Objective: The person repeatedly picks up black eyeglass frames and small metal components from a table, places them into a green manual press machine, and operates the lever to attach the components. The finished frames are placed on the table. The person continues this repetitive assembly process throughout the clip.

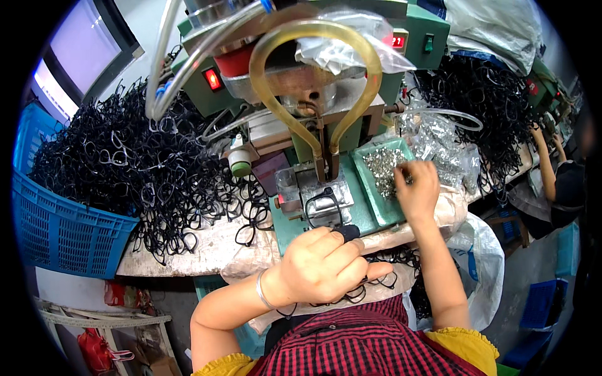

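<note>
My left hand (326, 266) is closed in front of the machine, with a dark cover on one fingertip and a bracelet at the wrist. It grips a black eyeglass frame (340, 208), whose rim reaches over the metal fixture (326, 219) below the machine's pointed head (327, 164). Over a green tray (390, 220) of small silvery metal parts (384, 168), my right hand (419, 188) has its fingertips bent together at the parts' edge. Whatever sits between those fingers is too small to make out.
A large heap of black eyeglass frames (144, 163) covers the bench's left, beside a blue crate (69, 219). Yellowish tubes (370, 69) loop down to the machine head. Clear plastic bags (439, 150) lie right of the tray. Another person's arm (544, 160) shows far right.
</note>
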